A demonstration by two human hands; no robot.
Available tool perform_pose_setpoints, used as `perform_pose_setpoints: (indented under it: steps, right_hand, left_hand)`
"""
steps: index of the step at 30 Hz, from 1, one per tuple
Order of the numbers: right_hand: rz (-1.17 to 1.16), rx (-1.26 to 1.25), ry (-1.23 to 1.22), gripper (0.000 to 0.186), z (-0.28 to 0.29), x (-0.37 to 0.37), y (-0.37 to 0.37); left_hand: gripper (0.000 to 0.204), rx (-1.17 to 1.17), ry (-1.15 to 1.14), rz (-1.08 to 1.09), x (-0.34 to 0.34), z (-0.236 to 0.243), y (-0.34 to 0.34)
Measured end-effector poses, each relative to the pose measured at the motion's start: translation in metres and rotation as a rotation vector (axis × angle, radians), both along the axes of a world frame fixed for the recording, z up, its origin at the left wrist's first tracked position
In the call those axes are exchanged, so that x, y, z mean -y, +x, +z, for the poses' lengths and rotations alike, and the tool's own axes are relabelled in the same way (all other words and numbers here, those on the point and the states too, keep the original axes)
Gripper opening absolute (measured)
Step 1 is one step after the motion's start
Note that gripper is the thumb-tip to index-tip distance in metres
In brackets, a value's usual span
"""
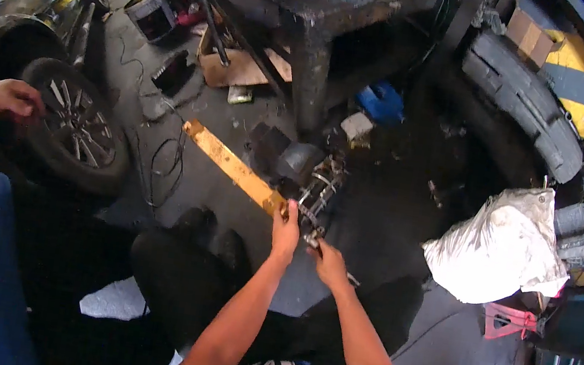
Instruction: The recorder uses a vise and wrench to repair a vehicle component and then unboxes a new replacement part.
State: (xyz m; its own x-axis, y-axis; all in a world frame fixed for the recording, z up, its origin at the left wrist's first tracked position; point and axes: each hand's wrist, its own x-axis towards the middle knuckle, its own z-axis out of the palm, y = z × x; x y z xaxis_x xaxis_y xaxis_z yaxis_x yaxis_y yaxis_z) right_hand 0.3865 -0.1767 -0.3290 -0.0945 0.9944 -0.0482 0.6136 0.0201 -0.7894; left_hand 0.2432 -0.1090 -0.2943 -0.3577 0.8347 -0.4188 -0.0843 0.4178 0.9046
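A long yellow metal bar [231,166] slants across the floor in front of me. My left hand [285,234] is closed at its near end, thumb up. Beside that end is a dark metal assembly [318,190] with shiny rods or coils; its exact kind is unclear. My right hand [330,264] grips a metal hand tool, its shiny head [311,239] against the near end of the assembly. A thin end of the tool shows past my right hand. Behind the bar lies a dark rounded part [299,161].
At left, another person's hand [16,99] is near a wheel [80,123]. A heavy workbench leg [311,73] stands ahead. A white sack [495,248] and red plastic stand [509,321] are at right. Farther off are a blue container [382,102], a cardboard box [237,66] and a bucket [150,13].
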Motion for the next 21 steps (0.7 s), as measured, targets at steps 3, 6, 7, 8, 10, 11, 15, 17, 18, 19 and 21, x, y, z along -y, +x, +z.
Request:
perform_pose_setpoints:
  steps: [3, 6, 7, 8, 10, 11, 15, 17, 18, 19, 21]
  right_hand:
    - [0.019, 0.000, -0.135, 0.036, 0.028, -0.002, -0.018]
    - [0.058, 0.237, -0.295, 0.036, 0.051, -0.006, -0.016]
    - [0.103, 0.323, -0.287, 0.036, 0.057, -0.008, -0.017]
    - [0.152, 0.408, -0.277, 0.037, 0.066, -0.012, -0.020]
    - [0.196, 0.460, -0.202, 0.033, 0.076, -0.016, -0.028]
    - [0.203, 0.530, -0.157, 0.028, 0.074, -0.016, -0.016]
    - [0.237, 0.590, -0.148, 0.022, 0.078, -0.021, -0.021]
    - [0.202, 0.611, -0.059, 0.019, 0.078, -0.025, -0.028]
    - [0.211, 0.611, -0.073, 0.019, 0.080, -0.025, -0.028]
    - [0.229, 0.618, -0.086, 0.019, 0.081, -0.026, -0.029]
    - [0.252, 0.637, -0.108, 0.021, 0.079, -0.028, -0.027]
  left_hand:
    - [0.081, -0.037, 0.076, -0.047, 0.003, 0.003, -0.021]
    - [0.080, -0.059, 0.016, -0.076, 0.006, 0.003, -0.021]
    - [0.080, -0.040, 0.008, -0.059, 0.006, 0.002, -0.023]
    - [0.081, -0.022, 0.000, -0.036, 0.008, -0.002, -0.026]
    - [0.078, -0.017, -0.047, 0.037, 0.016, -0.010, -0.030]
    - [0.076, 0.169, -0.107, -0.012, 0.022, -0.004, -0.012]
    - [0.055, 0.405, -0.137, -0.119, 0.036, -0.007, -0.009]
    - [0.039, 0.443, -0.123, -0.215, 0.038, -0.017, -0.017]
    - [0.039, 0.447, -0.137, -0.208, 0.038, -0.020, -0.020]
    - [0.038, 0.491, -0.181, -0.248, 0.037, -0.023, -0.023]
    - [0.034, 0.539, -0.224, -0.302, 0.028, -0.024, -0.025]
